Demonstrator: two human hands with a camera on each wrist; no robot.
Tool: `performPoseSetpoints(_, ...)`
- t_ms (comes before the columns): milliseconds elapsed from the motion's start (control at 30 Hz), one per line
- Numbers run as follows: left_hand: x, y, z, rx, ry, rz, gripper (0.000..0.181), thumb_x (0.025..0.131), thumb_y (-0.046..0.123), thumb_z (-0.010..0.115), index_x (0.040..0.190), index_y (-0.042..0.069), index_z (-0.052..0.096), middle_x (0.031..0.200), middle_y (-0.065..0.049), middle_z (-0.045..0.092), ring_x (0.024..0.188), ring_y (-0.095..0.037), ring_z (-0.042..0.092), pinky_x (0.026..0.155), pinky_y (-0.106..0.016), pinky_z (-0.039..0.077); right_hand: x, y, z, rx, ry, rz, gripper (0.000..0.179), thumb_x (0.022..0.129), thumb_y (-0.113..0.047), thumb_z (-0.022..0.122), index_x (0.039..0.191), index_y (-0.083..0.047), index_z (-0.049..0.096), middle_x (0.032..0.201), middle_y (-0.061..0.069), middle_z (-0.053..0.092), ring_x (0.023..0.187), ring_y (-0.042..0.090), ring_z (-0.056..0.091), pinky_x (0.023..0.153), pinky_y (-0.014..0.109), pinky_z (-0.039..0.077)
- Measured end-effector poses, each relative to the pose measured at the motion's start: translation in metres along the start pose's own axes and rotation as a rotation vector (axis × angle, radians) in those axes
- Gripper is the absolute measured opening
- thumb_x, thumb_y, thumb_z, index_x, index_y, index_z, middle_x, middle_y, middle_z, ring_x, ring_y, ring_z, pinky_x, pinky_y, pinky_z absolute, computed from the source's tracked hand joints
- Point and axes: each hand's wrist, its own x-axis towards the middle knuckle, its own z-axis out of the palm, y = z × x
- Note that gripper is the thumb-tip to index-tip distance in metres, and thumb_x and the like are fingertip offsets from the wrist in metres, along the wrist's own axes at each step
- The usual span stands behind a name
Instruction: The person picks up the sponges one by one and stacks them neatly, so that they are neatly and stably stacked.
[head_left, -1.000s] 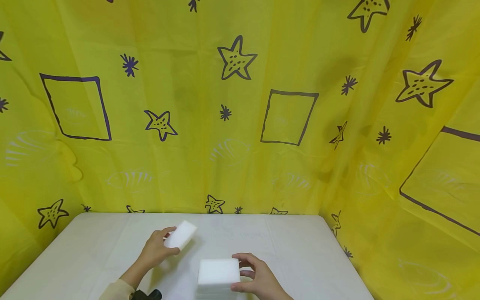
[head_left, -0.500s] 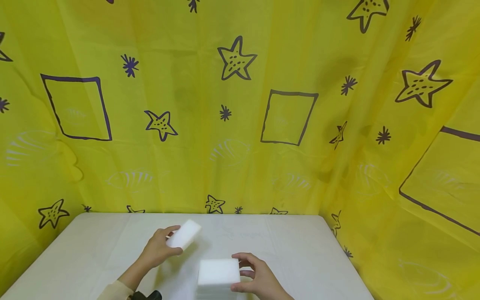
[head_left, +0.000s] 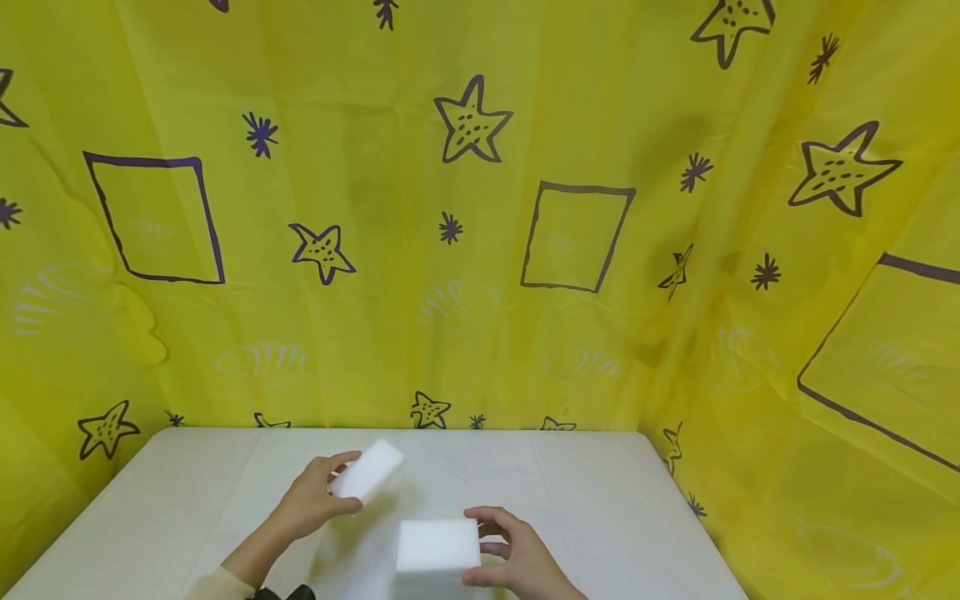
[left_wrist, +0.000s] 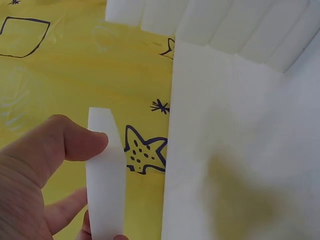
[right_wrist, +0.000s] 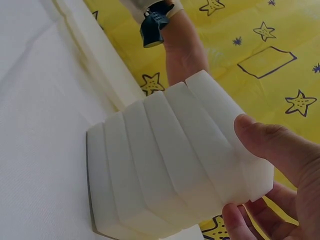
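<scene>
My left hand holds a white rectangular foam sponge tilted in the air, left of the stack. The left wrist view shows the thumb against one face of that sponge, with fingers partly hidden behind it. In front of me rises a stack of several like sponges, with slightly uneven edges. My right hand grips the top sponge of this stack from the right. In the right wrist view the thumb lies on one side of it and fingertips touch the opposite side.
A white-covered table bears the stack. Yellow curtain with dark star and square drawings encloses the back and sides. A dark device is strapped at the left wrist, by the sleeve.
My left hand has shifted the held sponge slightly right and away from me, then stays nearly still. The right hand keeps its place on the stack.
</scene>
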Motion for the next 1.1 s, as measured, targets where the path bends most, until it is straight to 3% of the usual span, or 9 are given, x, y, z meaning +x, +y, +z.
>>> performPoseSetpoints(500, -0.008, 0.023, -0.004, -0.048, -0.046, 0.119, 0.073, 0.065, 0.011, 0.084, 0.133, 0.004, 0.059, 0.111, -0.011, 0.056, 0.089, -0.018, 0.049, 0.071, -0.024, 0.047, -0.001, -0.002, 0.0, -0.007, -0.021, -0.019, 0.072, 0.077, -0.016, 0.085, 0.135, 0.006, 0.05, 0.126, 0.011, 0.056, 0.112, 0.027, 0.055, 0.091, 0.03, 0.053)
performPoseSetpoints(1100, -0.011, 0.042, -0.008, -0.015, -0.115, 0.234, 0.071, 0.067, 0.013, 0.082, 0.134, 0.005, 0.059, 0.109, -0.009, 0.055, 0.094, -0.019, 0.049, 0.077, -0.03, 0.05, -0.001, -0.002, -0.002, 0.002, -0.051, -0.031, 0.074, 0.077, -0.018, 0.085, 0.136, 0.008, 0.049, 0.129, 0.014, 0.054, 0.113, 0.026, 0.054, 0.093, 0.027, 0.052)
